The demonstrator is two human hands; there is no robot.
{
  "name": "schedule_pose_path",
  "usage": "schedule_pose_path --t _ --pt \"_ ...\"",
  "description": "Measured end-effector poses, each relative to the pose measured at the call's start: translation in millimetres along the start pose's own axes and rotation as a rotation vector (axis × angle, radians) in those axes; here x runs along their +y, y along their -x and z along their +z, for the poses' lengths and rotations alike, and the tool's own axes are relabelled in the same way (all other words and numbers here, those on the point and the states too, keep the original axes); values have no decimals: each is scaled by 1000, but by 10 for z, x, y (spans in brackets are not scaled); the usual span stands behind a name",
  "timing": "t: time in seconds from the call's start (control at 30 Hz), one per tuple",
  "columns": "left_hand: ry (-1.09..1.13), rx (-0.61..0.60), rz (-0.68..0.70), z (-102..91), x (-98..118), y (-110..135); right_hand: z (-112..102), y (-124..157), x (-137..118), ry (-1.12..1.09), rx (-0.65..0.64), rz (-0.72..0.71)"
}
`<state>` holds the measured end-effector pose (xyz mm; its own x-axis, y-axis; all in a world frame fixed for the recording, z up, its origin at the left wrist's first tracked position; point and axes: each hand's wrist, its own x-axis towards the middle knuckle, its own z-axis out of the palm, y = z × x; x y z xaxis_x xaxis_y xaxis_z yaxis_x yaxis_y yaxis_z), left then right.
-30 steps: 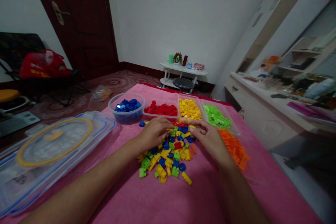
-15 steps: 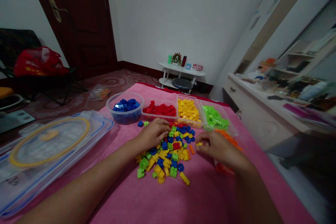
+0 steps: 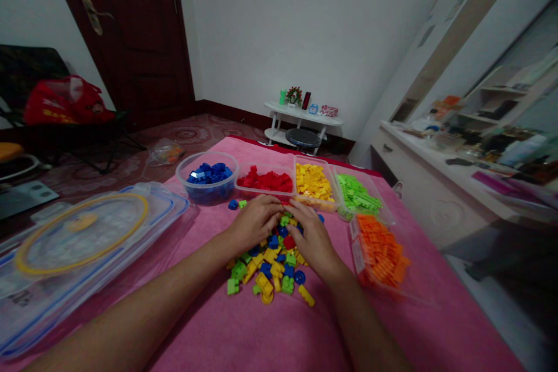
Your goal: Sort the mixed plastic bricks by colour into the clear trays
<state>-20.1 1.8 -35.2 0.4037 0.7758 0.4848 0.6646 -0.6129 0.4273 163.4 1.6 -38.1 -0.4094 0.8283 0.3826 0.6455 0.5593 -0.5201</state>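
A mixed heap of toy building bricks [image 3: 270, 270] in yellow, blue, green and red lies on the pink cloth before me. My left hand [image 3: 258, 222] rests over the back left of the heap, its fingers bent loosely and the tips partly hidden among bricks. On the other side, my right hand [image 3: 310, 238] reaches over the heap with fingers stretched out and thumb apart. The fingertips of both hands nearly meet at the back of the heap. I see no brick held in either hand.
Behind the heap stand a round tub of blue bricks [image 3: 208, 177] and boxes of red bricks [image 3: 265, 180], yellow bricks [image 3: 314, 183] and green bricks [image 3: 357, 195]. A box of orange bricks [image 3: 381, 250] is at right. Stacked clear lids [image 3: 100, 244] lie left.
My right hand has moved left from beside the orange box onto the heap. The yellow brick at its fingertips no longer shows there. My left hand has hardly moved.
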Motion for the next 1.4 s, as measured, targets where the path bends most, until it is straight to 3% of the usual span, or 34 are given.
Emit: schedule_pose_path --t 0.17,0.3,0.4,0.53,0.63,0.77,0.83,0.9,0.97,1.1,1.23,1.3,1.4 --pt "-60 -20 -147 -260 -37 -70 22 -37 -5 54 -120 39" --pt "-55 -281 -246 -462 -21 -62 -55 -35 -29 134 -152 47" --pt "-52 -422 -236 -503 37 -30 -72 -19 -32 147 -161 63" --pt "-127 -412 -220 -456 59 -4 -77 -16 -6 90 -150 88" --pt "-141 -407 -236 -423 11 1 -113 -40 13 -73 -102 167" --pt "26 -417 -280 -414 -18 -13 -234 -81 -16 -659 102 372" --pt "139 -396 -286 -407 8 -32 -296 -88 -33 -931 176 429" --pt "222 -341 -296 -391 45 -58 -325 -81 -26 -997 178 445" --pt "272 -276 -309 -368 71 -83 -308 -62 11 -829 102 416" --pt "275 -141 -286 -327 83 -113 -189 6 104 -240 -72 298" --pt "250 -65 -276 -301 130 -113 -131 43 109 26 -85 235" --pt "251 -28 -253 -284 170 -105 -147 26 71 -26 -48 256" --pt "220 92 -141 -251 217 -83 -183 -12 -22 -349 27 334"
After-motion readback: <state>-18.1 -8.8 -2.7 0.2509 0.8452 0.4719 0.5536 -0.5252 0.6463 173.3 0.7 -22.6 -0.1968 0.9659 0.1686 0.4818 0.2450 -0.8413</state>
